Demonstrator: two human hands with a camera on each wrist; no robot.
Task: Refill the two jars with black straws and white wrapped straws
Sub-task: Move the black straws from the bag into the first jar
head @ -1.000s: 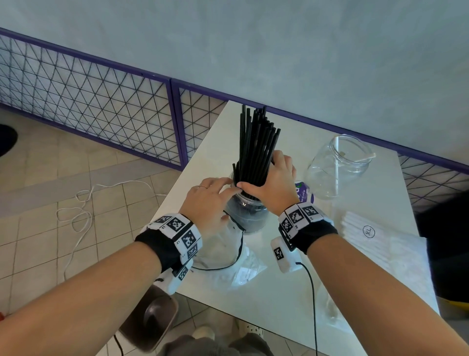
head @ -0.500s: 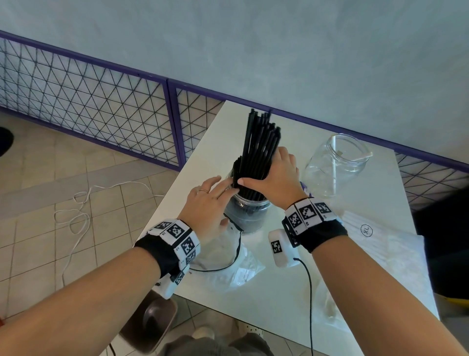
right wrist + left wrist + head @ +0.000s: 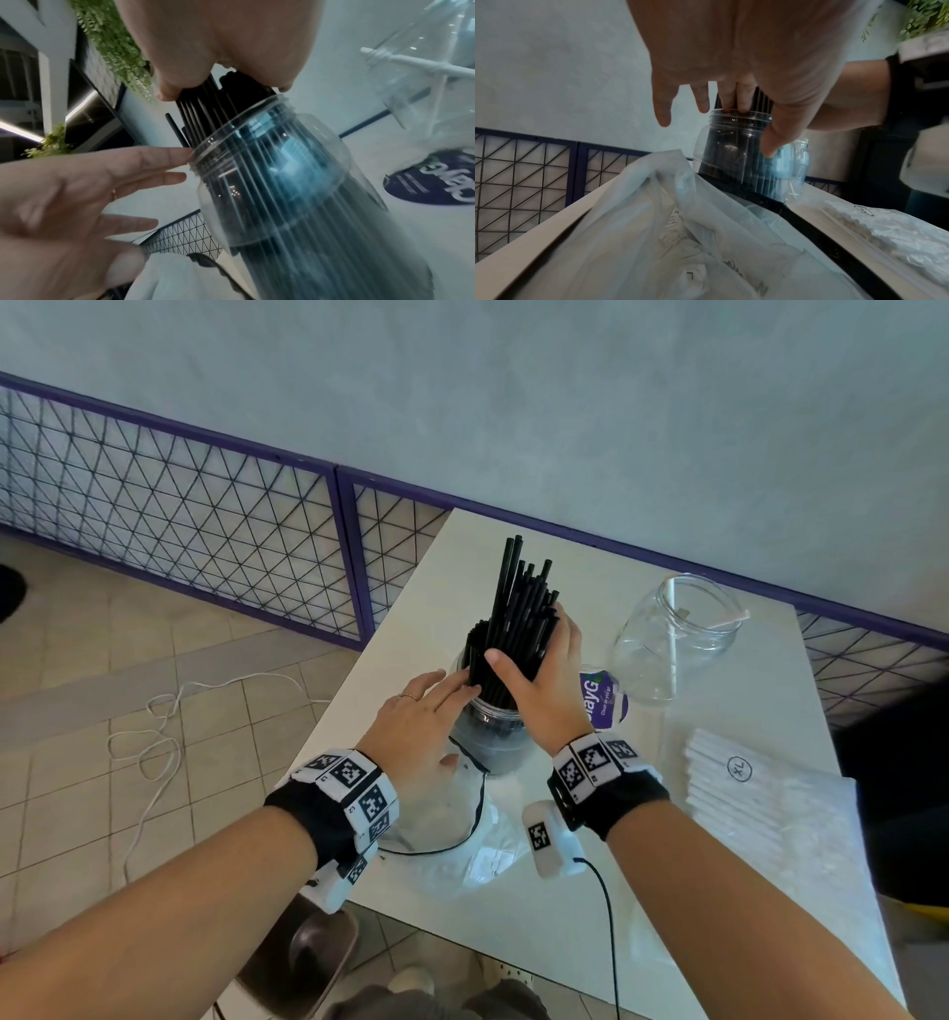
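Note:
A bundle of black straws (image 3: 518, 618) stands in a clear jar (image 3: 493, 737) on the white table (image 3: 590, 891). My right hand (image 3: 539, 680) grips the bundle just above the jar mouth, thumb on the near side; the black straws (image 3: 205, 105) fan into the jar (image 3: 282, 182). My left hand (image 3: 416, 716) lies with straight fingers, fingertips (image 3: 734, 103) touching the jar rim (image 3: 739, 119) and the lower straws. A second clear jar (image 3: 672, 639), holding one white wrapped straw, stands at the back right. A pack of white wrapped straws (image 3: 744, 783) lies to the right.
An empty clear plastic bag (image 3: 447, 824) with a black edge lies under my left wrist; the bag (image 3: 680, 233) fills the near table. A purple-labelled lid (image 3: 601, 701) lies between the jars. A purple wire fence (image 3: 179, 516) runs behind. A chair seat (image 3: 308, 958) sits below the table's near edge.
The right hand has lowered the bundle further into the jar and slid up along it. The left hand's fingers have straightened against the jar rim.

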